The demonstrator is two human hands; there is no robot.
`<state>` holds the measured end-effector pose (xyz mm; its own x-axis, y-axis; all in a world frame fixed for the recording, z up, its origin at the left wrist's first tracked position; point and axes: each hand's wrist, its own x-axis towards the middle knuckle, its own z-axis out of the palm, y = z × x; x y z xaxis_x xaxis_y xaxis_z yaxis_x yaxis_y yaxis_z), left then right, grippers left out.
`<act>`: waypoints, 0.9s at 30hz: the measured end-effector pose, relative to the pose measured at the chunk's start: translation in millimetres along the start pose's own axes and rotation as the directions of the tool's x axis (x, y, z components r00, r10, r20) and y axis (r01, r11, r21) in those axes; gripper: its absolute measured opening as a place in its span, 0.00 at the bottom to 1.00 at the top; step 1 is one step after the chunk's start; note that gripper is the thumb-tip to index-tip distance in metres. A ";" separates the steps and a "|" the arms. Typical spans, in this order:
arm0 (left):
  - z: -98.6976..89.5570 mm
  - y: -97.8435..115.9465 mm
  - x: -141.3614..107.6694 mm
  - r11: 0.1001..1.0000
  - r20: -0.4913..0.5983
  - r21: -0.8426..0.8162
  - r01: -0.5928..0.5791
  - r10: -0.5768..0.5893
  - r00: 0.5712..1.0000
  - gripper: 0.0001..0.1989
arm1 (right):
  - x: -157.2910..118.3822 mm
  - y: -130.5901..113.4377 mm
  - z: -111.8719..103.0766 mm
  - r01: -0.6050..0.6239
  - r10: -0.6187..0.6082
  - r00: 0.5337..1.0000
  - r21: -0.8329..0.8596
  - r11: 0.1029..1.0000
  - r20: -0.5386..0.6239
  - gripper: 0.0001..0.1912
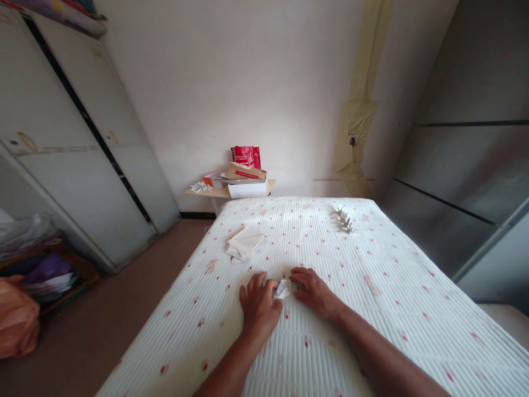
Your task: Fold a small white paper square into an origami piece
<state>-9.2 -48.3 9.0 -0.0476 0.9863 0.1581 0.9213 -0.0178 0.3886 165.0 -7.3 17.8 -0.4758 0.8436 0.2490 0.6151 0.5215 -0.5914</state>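
Note:
A small piece of folded paper [283,289], white with printed marks, lies on the patterned bedspread [308,342] between my two hands. My left hand [260,303] holds its left side, thumb and index finger pinched at the edge and the other fingers curled on the cloth. From the right, my right hand [316,293] has its bent fingers and thumb at the paper's other edge. Beyond my left hand rests a loose stack of printed paper sheets [247,242]. Farther back on the right sits a cluster of small folded paper pieces [343,219].
Past the bed's far edge, a small table [219,192] carries a white box [248,190], a red bag [245,157] and more folded pieces [200,187]. Metal cabinets [82,143] stand left; a grey cabinet [463,165] flanks the right. An orange bag [19,320] is at lower left.

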 end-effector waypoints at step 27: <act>4.8 18.2 28.9 0.333 0.230 -0.921 0.203 0.046 0.972 0.14 | 5.9 -4.8 1.0 -0.072 0.235 0.965 0.752 0.655 -0.112 0.12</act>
<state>8.0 -19.3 16.2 0.0846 0.9957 -0.0377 -0.0579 0.0426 0.9974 158.6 -4.9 21.4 -0.2443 0.9514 0.1874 -0.0350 0.1844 -0.9822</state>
